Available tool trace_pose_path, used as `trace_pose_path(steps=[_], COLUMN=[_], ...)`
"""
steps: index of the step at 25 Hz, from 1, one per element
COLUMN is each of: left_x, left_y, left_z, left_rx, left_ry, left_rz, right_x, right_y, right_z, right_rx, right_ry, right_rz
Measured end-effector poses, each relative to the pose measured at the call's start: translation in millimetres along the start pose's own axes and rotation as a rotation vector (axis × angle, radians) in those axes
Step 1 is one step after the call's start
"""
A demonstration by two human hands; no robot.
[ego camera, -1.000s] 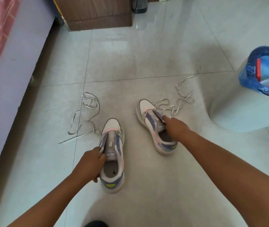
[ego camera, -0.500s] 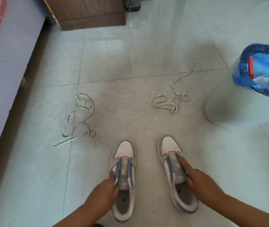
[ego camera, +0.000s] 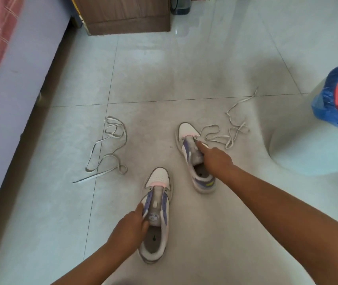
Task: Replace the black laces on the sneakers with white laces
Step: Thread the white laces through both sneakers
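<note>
Two white, purple and pink sneakers without laces lie on the tiled floor, toes pointing away from me. My left hand grips the left side and tongue of the near sneaker. My right hand holds the far sneaker by its tongue, index finger stretched forward along it. One loose white lace lies in loops on the floor to the left. A second white lace lies just right of the far sneaker's toe. No black lace is visible.
A white bin with a blue plastic liner stands at the right. A bed with a lilac side and pink checked cover runs along the left. A wooden cabinet stands at the back.
Both sneakers have slid forward, away from me. The right one has gone farther, up beside the right lace. Each hand has kept its hold.
</note>
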State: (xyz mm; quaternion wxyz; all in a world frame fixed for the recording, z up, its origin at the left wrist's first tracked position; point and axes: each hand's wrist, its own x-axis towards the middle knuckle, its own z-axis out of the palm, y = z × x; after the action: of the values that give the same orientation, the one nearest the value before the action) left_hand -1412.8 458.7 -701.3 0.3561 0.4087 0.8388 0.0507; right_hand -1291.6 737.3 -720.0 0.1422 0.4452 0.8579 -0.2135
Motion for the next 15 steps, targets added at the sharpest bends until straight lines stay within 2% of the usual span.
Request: trace_pose_path(steps=[4, 7, 9, 12, 15], left_x=[12, 14, 13, 14, 18], left_y=[-4, -16, -20, -19, -11], left_z=[-14, -26, -31, -29, -24], left_rx=[-0.068, -0.142, -0.186, -0.103, -0.035], left_ry=[0.034, 0.048, 0.042, 0.002, 0.009], left_rz=[-0.046, -0.096, -0.116, -0.120, -0.116], right_x=[52, 23, -22, -112, -142], right_y=[-8, 18, 41, 47, 41], right_z=[-45, -59, -43, 17, 39], right_rx=[0.433, 0.422, 0.224, 0.089, 0.072], right_ry=[0.123, 0.237, 0.134, -0.170, -0.179], right_rz=[0.157, 0.013, -0.133, -0.141, -0.165])
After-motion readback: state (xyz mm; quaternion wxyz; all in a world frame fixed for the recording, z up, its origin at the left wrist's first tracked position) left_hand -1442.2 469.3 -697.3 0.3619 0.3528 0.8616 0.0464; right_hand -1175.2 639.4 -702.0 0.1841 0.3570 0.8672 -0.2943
